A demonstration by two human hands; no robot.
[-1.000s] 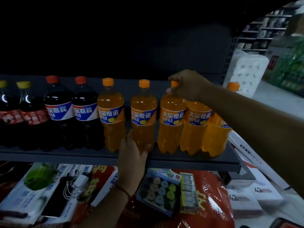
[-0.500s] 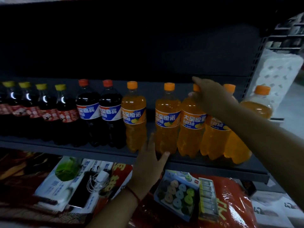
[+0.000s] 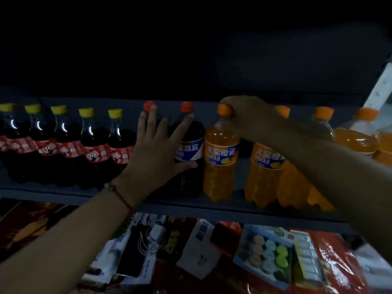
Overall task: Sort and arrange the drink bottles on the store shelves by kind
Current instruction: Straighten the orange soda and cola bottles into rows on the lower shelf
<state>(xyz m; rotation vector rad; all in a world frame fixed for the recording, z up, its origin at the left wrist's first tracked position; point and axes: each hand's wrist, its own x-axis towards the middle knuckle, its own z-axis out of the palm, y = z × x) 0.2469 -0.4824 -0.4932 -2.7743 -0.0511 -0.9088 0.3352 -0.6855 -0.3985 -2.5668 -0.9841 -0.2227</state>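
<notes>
A full orange soda bottle [image 3: 220, 153] stands upright on the shelf [image 3: 191, 205] beside a dark cola bottle [image 3: 188, 153] — likely heavy and slick-walled, best held at the neck. The right hand [image 3: 252, 117] pinches its cap from above; the left hand [image 3: 158, 151], fingers spread flat, presses against the cola bottles — gripping nothing.
</notes>
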